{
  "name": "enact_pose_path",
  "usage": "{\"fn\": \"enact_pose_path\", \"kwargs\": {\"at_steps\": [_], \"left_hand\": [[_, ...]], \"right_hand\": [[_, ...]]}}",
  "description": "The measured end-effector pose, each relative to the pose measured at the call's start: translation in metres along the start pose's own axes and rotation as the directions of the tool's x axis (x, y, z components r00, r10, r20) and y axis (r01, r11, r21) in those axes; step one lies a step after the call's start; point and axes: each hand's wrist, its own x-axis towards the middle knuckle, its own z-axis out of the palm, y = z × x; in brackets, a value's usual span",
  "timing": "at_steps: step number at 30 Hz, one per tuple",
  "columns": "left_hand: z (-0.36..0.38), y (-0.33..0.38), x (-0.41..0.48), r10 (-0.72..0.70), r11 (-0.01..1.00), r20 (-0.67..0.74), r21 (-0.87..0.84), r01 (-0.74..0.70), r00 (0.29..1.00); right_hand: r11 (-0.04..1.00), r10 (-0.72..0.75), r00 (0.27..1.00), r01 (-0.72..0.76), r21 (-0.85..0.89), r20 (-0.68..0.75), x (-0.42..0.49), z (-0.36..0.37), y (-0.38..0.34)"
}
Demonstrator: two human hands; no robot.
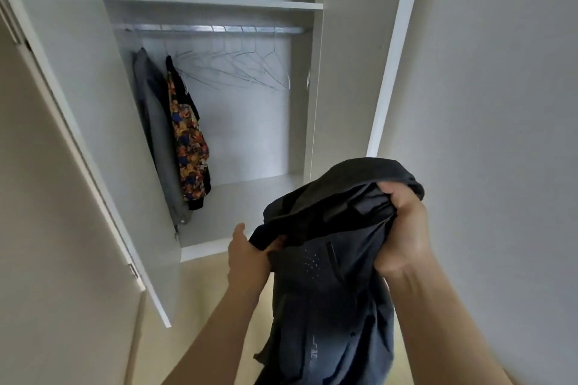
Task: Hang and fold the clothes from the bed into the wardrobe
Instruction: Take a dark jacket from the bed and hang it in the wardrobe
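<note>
**Inspection: both hands clamped on one dark garment at the open wardrobe**

Left hand (247, 256): closed on the lower left edge of the dark garment (328, 275). The thumb lies on the near side of a dark band of cloth. The fingers go behind the fabric and cannot be seen.

Right hand (403, 228): clenched in a tight fist round a bunched mass of the same garment, knuckles uppermost. It is higher than the left hand and well apart from it.

Garment: stretched and crumpled between the two hands, with a fold arching above the right fist. The rest hangs down between the forearms and runs out of the bottom of the view. A patch of small pale dots and some pale lettering show on the cloth (lettering not legible). What kind of garment it is cannot be told.

Position: it is held in front of the wardrobe (316, 97), lower right of the opening and outside the compartment.

Wardrobe interior: the left door (93, 134) stands open. Under the shelf (212, 4) runs a rail (187, 28). At the rail's left end hang a grey garment (156, 134) and, just beside it, a patterned jacket (189, 147) in orange, blue and black. To their right hangs a group of bare wire hangers (244, 69), crowded and overlapping.
</note>
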Motion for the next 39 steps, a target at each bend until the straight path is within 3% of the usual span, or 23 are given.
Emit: {"fn": "enact_pose_path", "kwargs": {"at_steps": [4, 6, 8, 11, 15, 19, 26, 39], "left_hand": [[-0.005, -0.009, 0.044, -0.210, 0.977, -0.161, 0.001, 0.213, 0.964], [-0.004, -0.009, 0.066, -0.275, 0.960, -0.116, -0.080, 0.267, 0.954], [0.004, 0.000, 0.086, -0.279, 0.953, 0.046, -0.111, 0.283, 0.959], [0.026, 0.017, 0.119, -0.208, 0.967, 0.175, -0.110, 0.229, 0.962], [0.043, 0.048, 0.173, -0.177, 0.983, -0.033, -0.056, 0.175, 0.984], [0.032, 0.069, 0.215, -0.044, 0.996, -0.152, -0.088, 0.030, 0.987], [0.017, 0.094, 0.265, -0.182, 0.932, -0.344, -0.360, 0.049, 0.921], [-0.010, 0.122, 0.395, -0.280, 0.775, -0.299, -0.631, 0.031, 0.912]], "right_hand": [[0.996, 0.016, 0.999, -0.020, 0.088, 0.049, 0.057, 0.016, 0.009], [0.996, 0.018, 0.996, -0.026, 0.083, 0.088, 0.085, 0.021, 0.011], [0.997, 0.035, 0.993, -0.043, 0.065, 0.117, 0.119, 0.022, 0.008], [0.997, 0.066, 0.991, -0.069, 0.021, 0.114, 0.170, 0.018, -0.003], [0.994, 0.103, 0.992, -0.100, -0.045, 0.074, 0.246, 0.011, -0.018], [0.971, 0.178, 0.980, -0.159, -0.177, 0.093, 0.307, 0.006, -0.020], [0.878, 0.264, 0.964, -0.254, -0.406, -0.032, 0.377, -0.010, 0.022], [0.710, 0.226, 0.963, -0.265, -0.653, -0.146, 0.515, 0.030, 0.078]]}}
